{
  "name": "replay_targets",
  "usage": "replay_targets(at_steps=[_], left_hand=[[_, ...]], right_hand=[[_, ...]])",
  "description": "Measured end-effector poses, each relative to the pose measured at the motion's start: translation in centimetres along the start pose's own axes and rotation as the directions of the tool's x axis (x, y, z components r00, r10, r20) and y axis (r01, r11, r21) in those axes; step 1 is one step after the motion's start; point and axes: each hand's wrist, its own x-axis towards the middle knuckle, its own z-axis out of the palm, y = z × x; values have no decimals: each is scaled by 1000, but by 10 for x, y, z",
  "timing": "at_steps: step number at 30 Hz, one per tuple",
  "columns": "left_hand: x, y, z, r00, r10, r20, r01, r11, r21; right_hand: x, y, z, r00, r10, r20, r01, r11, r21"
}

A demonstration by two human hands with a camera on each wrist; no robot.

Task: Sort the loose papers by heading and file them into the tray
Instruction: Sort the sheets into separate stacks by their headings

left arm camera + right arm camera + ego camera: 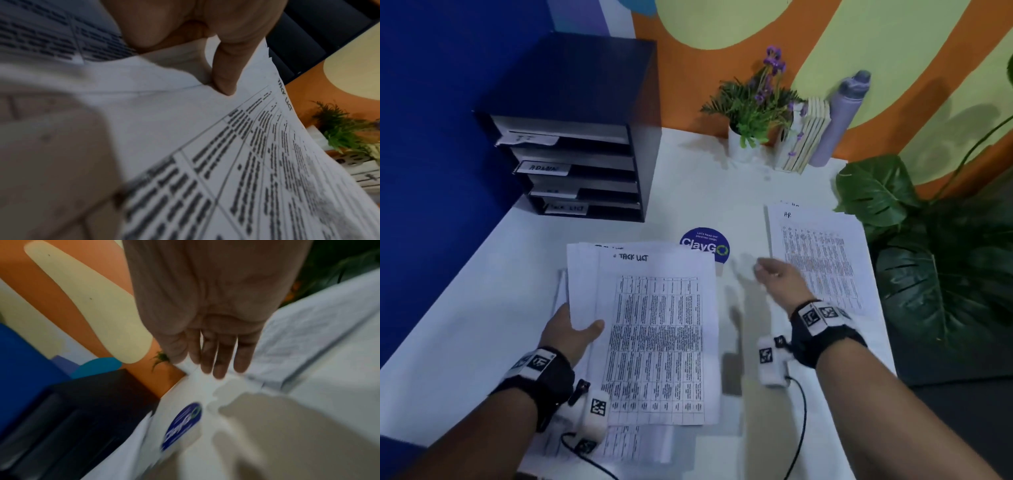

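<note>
A stack of printed sheets headed "TASK LIST" (654,329) is held above the white table (482,325) by my left hand (571,332), thumb on top and fingers underneath at its left edge. In the left wrist view my thumb (226,73) presses on that stack (246,146). More sheets (633,445) lie flat beneath it. A second pile headed "HR" (822,253) lies at the right. My right hand (774,277) hovers empty with straight fingers (218,356) between the two piles. The dark letter tray (585,164) with labelled slots stands at the back left.
A round blue "ClayGO" sticker (705,245) is on the table between the piles. A potted flower (753,113), small books (808,137) and a grey bottle (842,116) stand at the back wall. Large plant leaves (941,260) crowd the right edge.
</note>
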Motion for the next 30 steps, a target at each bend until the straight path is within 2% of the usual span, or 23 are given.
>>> replay_targets(at_steps=[1,3,5,6,9,14,17,20,24,28,30], left_hand=[[-1,1,-4,1000,5,-13,-5,1000,-16],[-6,3,-12,999,19,-32,-21,998,-58],[-11,3,-20,999,31,-43,-36,993,-110],[-13,3,-23,998,37,-45,-43,990,-132],[-13,-4,-33,997,59,-39,-63,993,-105],[-6,-17,-51,998,53,-18,-53,999,6],[-5,-19,-60,997,72,-17,-71,997,24],[-9,-13,-64,986,164,-8,-164,985,-49],[-11,-4,-68,955,281,88,-280,960,-31],[-3,-9,-69,946,294,134,-286,955,-75],[-2,-9,-67,955,255,153,-231,960,-155]], right_hand=[[-14,-4,18,994,34,107,-43,996,78],[-36,-5,48,949,94,299,-125,988,86],[-52,-1,75,923,122,365,-158,985,73],[-58,2,86,935,122,332,-155,985,75],[-70,1,105,986,113,121,-127,985,114],[-74,5,99,981,175,-86,-147,953,264],[-81,2,99,971,196,-134,-136,922,362],[-94,-5,102,971,197,-135,-116,885,452],[-103,0,117,964,232,-127,-129,830,542],[-108,4,125,957,257,-131,-129,788,602],[-110,6,128,956,269,-119,-140,770,622]])
